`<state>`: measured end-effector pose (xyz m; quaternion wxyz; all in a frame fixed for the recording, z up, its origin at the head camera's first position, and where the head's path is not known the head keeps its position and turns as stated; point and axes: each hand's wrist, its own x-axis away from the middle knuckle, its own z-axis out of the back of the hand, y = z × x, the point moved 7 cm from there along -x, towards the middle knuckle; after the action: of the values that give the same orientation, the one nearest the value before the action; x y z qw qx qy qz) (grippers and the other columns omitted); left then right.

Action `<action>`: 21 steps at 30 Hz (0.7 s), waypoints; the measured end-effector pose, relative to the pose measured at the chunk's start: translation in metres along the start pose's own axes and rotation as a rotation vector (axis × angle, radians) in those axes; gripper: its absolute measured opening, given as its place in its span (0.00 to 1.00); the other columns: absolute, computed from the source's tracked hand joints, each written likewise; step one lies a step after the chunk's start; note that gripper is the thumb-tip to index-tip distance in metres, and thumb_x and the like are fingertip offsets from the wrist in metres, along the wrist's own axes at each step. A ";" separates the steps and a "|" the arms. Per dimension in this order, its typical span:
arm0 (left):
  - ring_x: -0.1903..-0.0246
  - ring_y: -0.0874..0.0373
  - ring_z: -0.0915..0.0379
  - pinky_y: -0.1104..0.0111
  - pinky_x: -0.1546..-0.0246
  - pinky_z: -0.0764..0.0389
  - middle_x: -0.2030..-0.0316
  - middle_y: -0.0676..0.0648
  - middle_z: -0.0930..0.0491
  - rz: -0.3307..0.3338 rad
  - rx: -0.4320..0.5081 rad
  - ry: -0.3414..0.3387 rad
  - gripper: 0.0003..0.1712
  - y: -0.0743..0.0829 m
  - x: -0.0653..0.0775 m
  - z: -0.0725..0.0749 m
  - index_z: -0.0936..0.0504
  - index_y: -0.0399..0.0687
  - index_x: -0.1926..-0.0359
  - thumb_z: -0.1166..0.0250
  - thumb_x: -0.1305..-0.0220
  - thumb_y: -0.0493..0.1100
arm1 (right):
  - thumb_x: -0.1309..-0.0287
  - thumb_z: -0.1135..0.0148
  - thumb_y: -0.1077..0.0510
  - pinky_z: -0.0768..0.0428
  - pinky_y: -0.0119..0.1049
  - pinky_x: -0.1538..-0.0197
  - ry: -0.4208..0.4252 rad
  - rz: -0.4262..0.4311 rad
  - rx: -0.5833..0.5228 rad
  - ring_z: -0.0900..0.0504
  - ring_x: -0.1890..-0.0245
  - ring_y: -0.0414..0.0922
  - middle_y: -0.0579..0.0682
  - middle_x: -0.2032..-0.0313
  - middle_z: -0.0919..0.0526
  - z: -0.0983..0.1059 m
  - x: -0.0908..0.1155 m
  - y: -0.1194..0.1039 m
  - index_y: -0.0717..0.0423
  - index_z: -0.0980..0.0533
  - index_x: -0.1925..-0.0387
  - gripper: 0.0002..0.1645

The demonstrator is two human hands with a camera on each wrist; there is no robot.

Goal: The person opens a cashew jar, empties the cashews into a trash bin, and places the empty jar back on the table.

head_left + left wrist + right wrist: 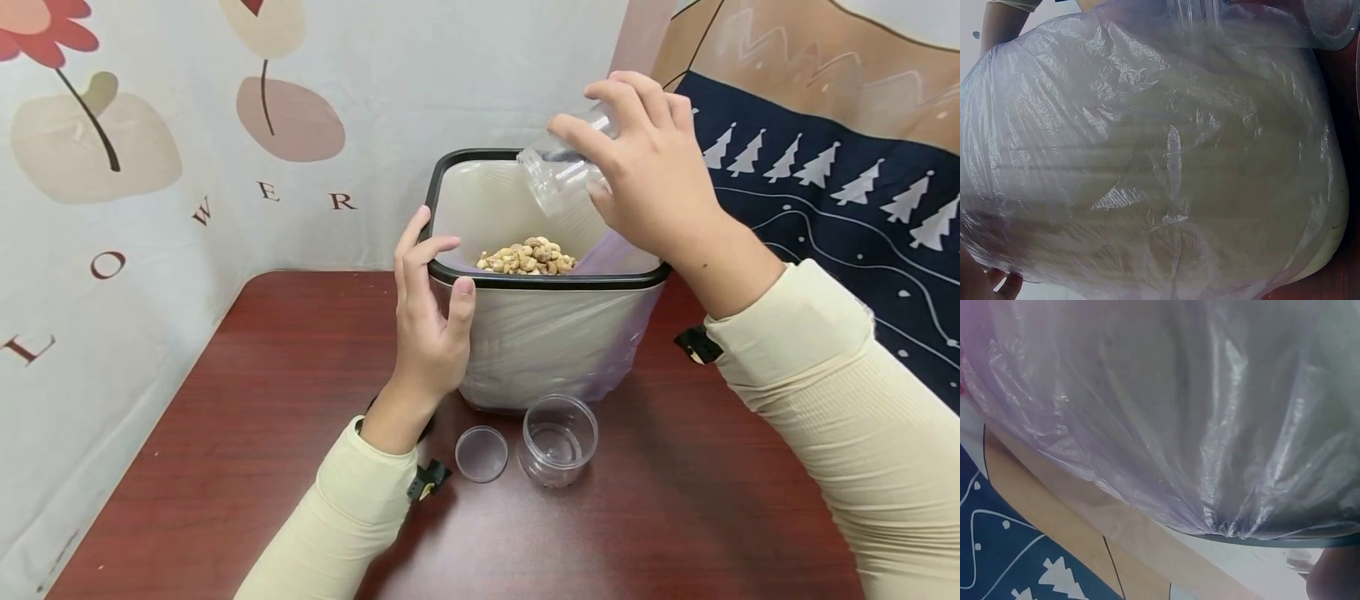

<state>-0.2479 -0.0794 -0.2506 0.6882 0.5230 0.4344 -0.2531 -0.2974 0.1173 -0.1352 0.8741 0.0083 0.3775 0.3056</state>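
In the head view, my right hand grips a clear plastic jar above a trash bin. The jar is tipped, its mouth pointing down and left; no nuts show inside it. My left hand holds the bin's near left corner, one finger over the black rim and the thumb against the front. The pale trash bin stands upright, lined with a thin purplish plastic bag. A heap of cashew nuts lies inside it. The right wrist view shows mostly the bag's side.
A second clear jar stands uncovered in front of the bin. Beside it, to the left, a round clear lid lies flat on the dark red table. Printed cloth hangs behind, with dark blue tree-patterned cloth at the right.
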 end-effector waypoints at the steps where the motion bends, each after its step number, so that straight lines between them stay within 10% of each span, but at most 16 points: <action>1: 0.25 0.52 0.45 0.55 0.28 0.41 0.28 0.38 0.41 0.000 0.002 0.000 0.32 0.000 0.000 0.000 0.30 0.42 0.43 0.53 0.26 0.66 | 0.46 0.40 0.68 0.39 0.62 0.38 0.002 -0.015 -0.015 0.41 0.29 0.60 0.62 0.34 0.33 0.001 0.000 0.001 0.44 0.28 0.36 0.36; 21: 0.25 0.51 0.46 0.55 0.27 0.42 0.28 0.38 0.40 -0.008 -0.010 0.001 0.33 0.001 0.000 0.000 0.31 0.42 0.43 0.54 0.26 0.66 | 0.45 0.31 0.60 0.39 0.60 0.38 0.074 -0.161 -0.160 0.38 0.32 0.61 0.63 0.37 0.30 0.015 0.015 0.013 0.43 0.28 0.34 0.35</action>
<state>-0.2470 -0.0793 -0.2504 0.6896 0.5178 0.4382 -0.2534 -0.2862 0.1396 -0.1313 0.8791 -0.1031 0.3836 0.2636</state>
